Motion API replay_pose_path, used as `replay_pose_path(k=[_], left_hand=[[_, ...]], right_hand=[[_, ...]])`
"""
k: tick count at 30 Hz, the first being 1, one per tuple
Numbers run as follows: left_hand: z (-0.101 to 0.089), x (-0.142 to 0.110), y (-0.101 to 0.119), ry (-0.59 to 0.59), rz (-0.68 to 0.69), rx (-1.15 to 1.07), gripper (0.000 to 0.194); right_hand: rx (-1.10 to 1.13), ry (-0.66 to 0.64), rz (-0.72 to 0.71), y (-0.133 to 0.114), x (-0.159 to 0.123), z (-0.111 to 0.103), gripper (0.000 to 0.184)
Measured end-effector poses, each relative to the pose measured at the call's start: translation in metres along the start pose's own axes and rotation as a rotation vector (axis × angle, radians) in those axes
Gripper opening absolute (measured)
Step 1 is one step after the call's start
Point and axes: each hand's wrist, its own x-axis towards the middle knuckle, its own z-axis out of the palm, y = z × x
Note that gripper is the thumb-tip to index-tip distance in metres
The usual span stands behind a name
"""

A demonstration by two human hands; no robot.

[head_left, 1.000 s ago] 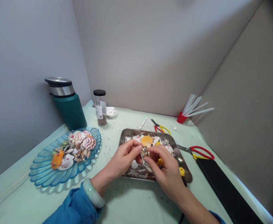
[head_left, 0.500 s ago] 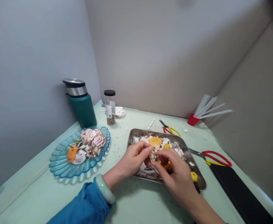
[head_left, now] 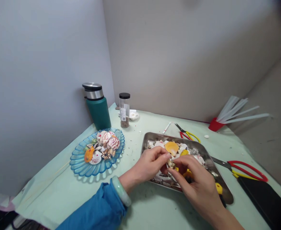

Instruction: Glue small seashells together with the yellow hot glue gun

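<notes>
"What do the 2 hands have?"

"The bare left hand is closed in a fingertip pinch on a small, mottled, shell-like piece; the bare right hand pinches it from the other side; its exact form is partly hidden by the fingers."

"Where is it, then?"

"Above a rectangular, shiny metal tray of shells; among them lies a round, yellow-orange shell."

"And to the left?"

"A scalloped, clear blue plate of assorted shells; behind it, a tall teal bottle with a silver collar; to that bottle's right, a clear cylindrical jar with a black lid."

"To the right?"

"2 pairs of scissors; the small red-and-yellow-handled pair is just behind the tray; the large red-and-yellow-handled pair is beside it; farther back, a small red cup holds whitish translucent sticks; everything rests on a pale green tabletop."
</notes>
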Motion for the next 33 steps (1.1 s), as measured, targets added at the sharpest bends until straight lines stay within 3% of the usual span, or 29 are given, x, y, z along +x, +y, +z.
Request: replay_pose_path(k=[15, 22, 26, 33], left_hand=[[0.0009, 0.0001, -0.004, -0.064, -0.033, -0.138, 0.031], [-0.0012, 0.0007, -0.0048, -0.064, 0.013, -0.192, 0.024], [-0.0014, 0.001, -0.0038, -0.068, 0.041, -0.162, 0.023], [-0.001, 0.0014, -0.0008, -0.059, -0.01, -0.167, 0.031]], right_hand=[[0.02, 0.007, 0.057, -0.0011, 0.0014, -0.0005, 0.007], [-0.017, 0.084, 0.095, 0.0027, -0.0026, 0.0024, 0.033], [0.001, 0.031, 0.111, -0.0011, -0.0007, -0.0002, 0.024], [0.031, 0.049, 0.136, -0.0044, 0.001, -0.0007, 0.021]])
